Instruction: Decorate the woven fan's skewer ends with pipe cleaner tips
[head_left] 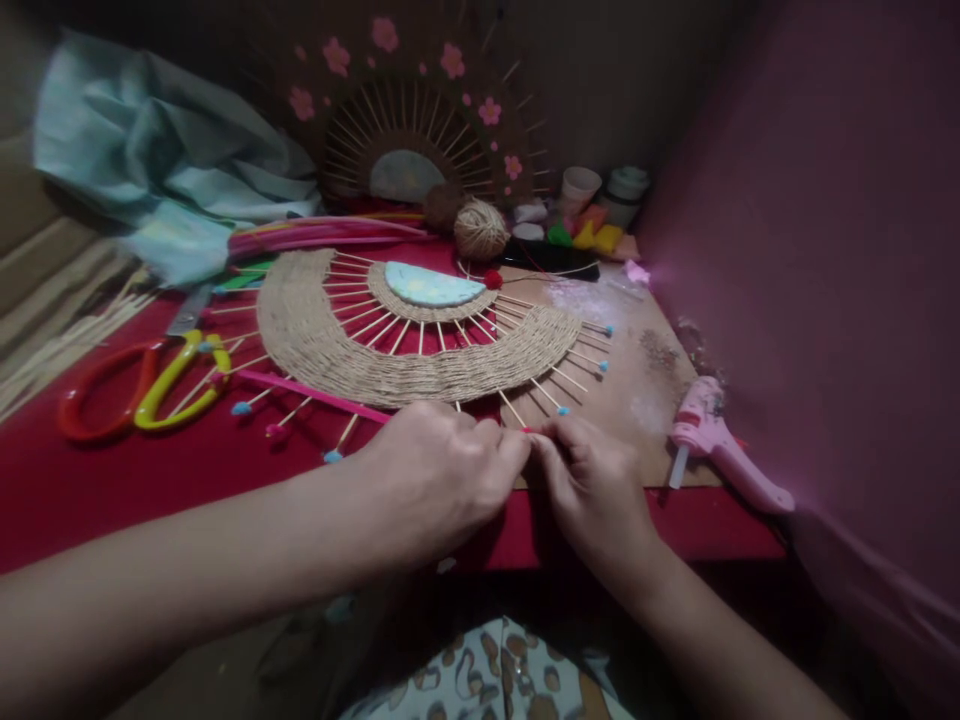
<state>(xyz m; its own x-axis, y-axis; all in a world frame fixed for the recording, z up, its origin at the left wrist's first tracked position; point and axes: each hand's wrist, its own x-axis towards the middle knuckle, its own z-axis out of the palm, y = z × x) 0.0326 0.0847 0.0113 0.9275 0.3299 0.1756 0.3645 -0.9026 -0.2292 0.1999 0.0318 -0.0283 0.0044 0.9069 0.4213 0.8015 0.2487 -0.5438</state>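
Observation:
A half-round fan of woven tan twine (420, 375) on thin wooden sticks lies before me, with a light blue half-disc (435, 285) at its centre. Several stick tips carry small blue or pink bits. My left hand (450, 465) is closed at the fan's near edge, and a long pink pipe cleaner (315, 391) runs out of it to the left. Fingertip to fingertip with it, my right hand (596, 475) pinches at the end of one stick, where a bit of reddish pink shows. The fingers hide most of that tip.
Red-and-yellow-handled scissors (154, 390) lie left; a pink glue gun (720, 440) rests right, on a brown board (637, 400). Behind are a twine ball (481, 230), a pink pipe-cleaner bundle (322, 233), a cup (579, 190) and a flowered fan (386, 120). A pink wall (825, 250) rises right.

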